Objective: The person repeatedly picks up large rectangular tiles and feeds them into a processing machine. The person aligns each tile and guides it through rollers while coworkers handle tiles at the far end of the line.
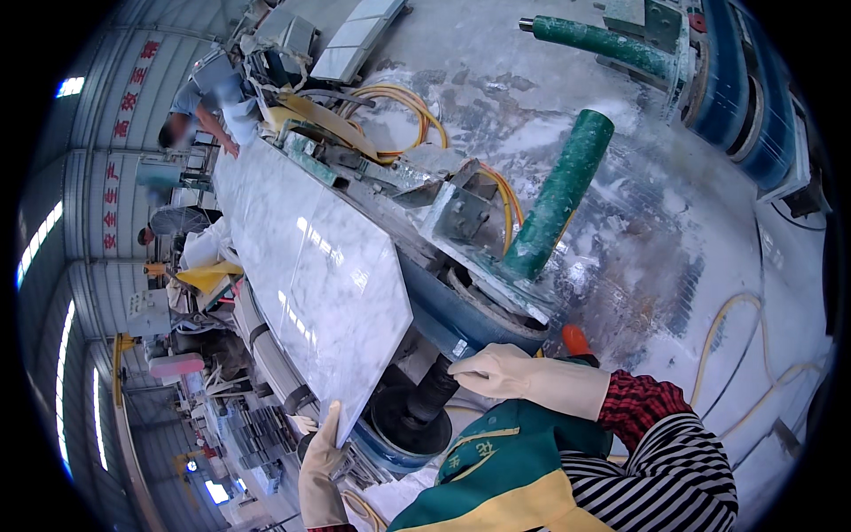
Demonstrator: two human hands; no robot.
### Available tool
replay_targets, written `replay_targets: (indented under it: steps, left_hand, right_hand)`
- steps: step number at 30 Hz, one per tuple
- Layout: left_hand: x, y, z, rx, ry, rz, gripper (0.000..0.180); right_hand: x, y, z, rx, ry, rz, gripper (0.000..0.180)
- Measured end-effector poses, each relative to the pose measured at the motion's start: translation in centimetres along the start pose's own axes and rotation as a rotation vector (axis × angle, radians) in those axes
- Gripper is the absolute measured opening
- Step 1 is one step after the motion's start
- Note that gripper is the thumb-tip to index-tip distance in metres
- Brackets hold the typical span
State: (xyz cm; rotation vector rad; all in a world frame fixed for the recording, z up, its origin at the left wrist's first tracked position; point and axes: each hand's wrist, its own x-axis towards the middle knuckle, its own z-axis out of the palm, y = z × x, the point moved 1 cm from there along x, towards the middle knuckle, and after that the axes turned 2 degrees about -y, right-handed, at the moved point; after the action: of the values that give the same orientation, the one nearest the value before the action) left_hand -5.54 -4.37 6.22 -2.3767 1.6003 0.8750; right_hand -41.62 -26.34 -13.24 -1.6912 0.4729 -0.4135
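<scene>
A white marble slab (301,266) is laid along the machine bed (417,213), its near corner jutting toward the wearer. That corner's lower edge is touched by the gloved left hand (321,470), fingers held straight and pressed together. The gloved right hand (496,371) is rested, fingers together and slightly curled, beside the black roller (425,399) under the blue wheel (470,324). A green handle (560,195) is tilted nearby.
</scene>
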Motion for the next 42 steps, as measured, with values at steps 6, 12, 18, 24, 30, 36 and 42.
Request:
replay_targets:
  steps: [6,12,18,24,30,36,42]
  left_hand:
    - [-0.3,0.5,0.7,0.022,0.077,0.149,0.101]
    - [-0.6,1.7,2.0,-0.016,0.177,0.129,0.088]
    - [-1.6,2.5,2.0,-0.112,0.315,0.198,0.065]
    - [-3.3,4.0,3.8,-0.132,0.518,0.097,0.049]
    - [-7.3,0.5,8.4,0.005,0.870,0.402,0.035]
    - [-11.4,-7.0,15.4,-0.061,1.113,0.698,0.033]
    - [-10.3,-11.2,23.2,-0.629,0.915,0.536,0.042]
  right_hand:
    - [2.0,-1.0,1.5,0.063,0.015,-0.127,0.029]
    - [4.5,-3.9,6.7,0.191,-0.335,-0.027,0.046]
    - [7.4,-9.4,12.9,0.276,-0.554,0.084,0.071]
    - [8.7,-9.1,20.4,0.809,-0.321,0.171,0.049]
    - [7.4,-5.7,17.5,0.391,-0.009,0.232,0.044]
    - [7.0,-12.0,18.1,0.492,0.143,0.402,0.050]
    - [7.7,-13.3,17.8,0.484,0.365,0.401,0.044]
